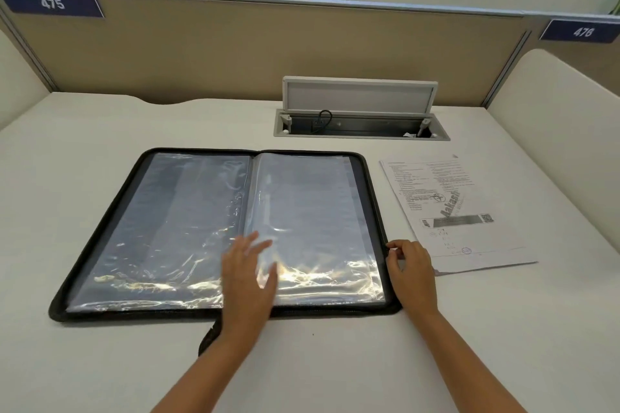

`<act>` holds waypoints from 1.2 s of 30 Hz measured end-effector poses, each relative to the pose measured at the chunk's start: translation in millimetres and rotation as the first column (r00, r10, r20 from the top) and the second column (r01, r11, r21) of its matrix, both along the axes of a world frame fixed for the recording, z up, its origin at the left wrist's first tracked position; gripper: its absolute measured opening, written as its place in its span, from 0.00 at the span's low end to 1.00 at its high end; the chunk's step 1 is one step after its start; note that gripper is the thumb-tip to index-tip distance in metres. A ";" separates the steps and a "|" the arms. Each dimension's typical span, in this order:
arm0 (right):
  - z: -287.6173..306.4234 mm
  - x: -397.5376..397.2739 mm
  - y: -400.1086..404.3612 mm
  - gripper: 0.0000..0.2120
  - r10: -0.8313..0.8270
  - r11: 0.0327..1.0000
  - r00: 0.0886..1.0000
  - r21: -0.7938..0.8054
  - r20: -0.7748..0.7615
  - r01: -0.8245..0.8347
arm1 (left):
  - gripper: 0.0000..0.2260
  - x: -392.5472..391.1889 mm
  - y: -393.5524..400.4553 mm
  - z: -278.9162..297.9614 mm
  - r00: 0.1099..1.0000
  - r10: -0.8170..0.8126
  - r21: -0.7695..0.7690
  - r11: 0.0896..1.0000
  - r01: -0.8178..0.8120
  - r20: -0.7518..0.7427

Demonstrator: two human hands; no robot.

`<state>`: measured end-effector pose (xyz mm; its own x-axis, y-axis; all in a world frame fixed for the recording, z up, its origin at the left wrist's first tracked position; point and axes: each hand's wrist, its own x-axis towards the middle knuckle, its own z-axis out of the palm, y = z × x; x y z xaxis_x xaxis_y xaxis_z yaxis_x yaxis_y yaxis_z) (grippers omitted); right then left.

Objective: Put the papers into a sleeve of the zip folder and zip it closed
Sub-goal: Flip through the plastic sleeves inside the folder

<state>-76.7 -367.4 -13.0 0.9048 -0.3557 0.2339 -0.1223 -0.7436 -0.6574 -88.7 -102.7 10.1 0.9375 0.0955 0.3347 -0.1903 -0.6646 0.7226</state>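
From the head camera, the zip folder (221,231) lies fully open and flat on the white worktop (100,362), its clear plastic sleeves (302,211) spread to both sides of the spine. The papers (459,211) are not yet in any sleeve; they sit as a printed stack on the worktop just beside the folder's right edge, apart from it. So opening looks done, while loading the papers, folding the folder shut and running the zip all remain.

The left hand (246,275) rests flat on the near part of the sleeves by the spine, fingers spread and holding nothing, though it is somewhat blurred. The right hand (411,270) sits at the folder's right border, its fingers curled together at the black zip edge; whether they pinch the zip pull or only the fabric is too small to tell.

For room, the worktop is bare to the left of the folder and along the near edge. Behind the folder an open cable hatch (360,124) with its raised lid is set into the worktop, and a tan partition (235,54) closes off the back. A curved white side panel (553,117) stands close to the papers' right, so that side is tighter.
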 end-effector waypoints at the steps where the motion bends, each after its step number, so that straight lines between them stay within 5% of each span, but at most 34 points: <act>1: -0.2 -0.2 0.0 0.06 0.001 1.000 1.000 0.001 0.003 -0.001 | 0.29 2.1 -7.5 -5.5 0.995 -0.062 0.085 0.994 0.069 -0.083; 3: -0.4 -0.6 -0.1 0.06 0.008 1.000 1.000 0.005 0.005 -0.008 | 0.49 5.9 -18.3 -14.8 0.961 -0.123 0.254 0.949 0.187 -0.248; 6: 0.2 -0.5 0.2 0.06 0.008 1.000 1.000 0.014 0.005 -0.008 | 0.59 10.6 -25.4 -19.8 0.921 -0.102 0.448 0.850 0.277 -0.375; 12: 0.1 -0.9 -0.2 0.07 0.005 1.000 1.000 0.012 0.000 -0.005 | 0.54 11.3 -26.3 -25.2 0.906 -0.103 0.501 0.805 0.318 -0.411; 17: 1.6 -0.9 0.4 0.06 0.005 1.000 1.000 0.018 -0.009 -0.005 | 0.33 10.7 -26.3 -24.3 0.907 -0.058 0.552 0.777 0.304 -0.417; 19: 1.3 -0.6 0.1 0.07 0.004 1.000 1.000 0.011 -0.014 -0.004 | 0.31 10.0 -25.4 -19.5 0.920 -0.067 0.546 0.787 0.287 -0.387; 21: 0.7 -0.5 -0.4 0.07 0.003 1.000 1.000 0.010 -0.016 -0.002 | 0.32 11.1 -25.8 -21.0 0.936 -0.108 0.440 0.861 0.257 -0.335; 25: 1.3 -0.6 0.0 0.06 0.000 1.000 1.000 0.013 -0.012 0.000 | 0.24 10.8 -21.5 -15.3 0.944 -0.161 -0.063 0.987 0.149 -0.288; 28: 1.0 -0.5 0.3 0.06 -0.003 1.000 1.000 0.012 -0.008 0.003 | 0.20 5.4 -10.8 -3.8 0.943 -0.181 -0.353 0.933 0.074 -0.281; 36: 1.8 -1.6 0.4 0.07 0.005 1.000 1.000 0.018 -0.007 -0.005 | 0.14 0.9 25.4 13.2 0.964 0.002 -0.592 0.789 -0.164 -0.265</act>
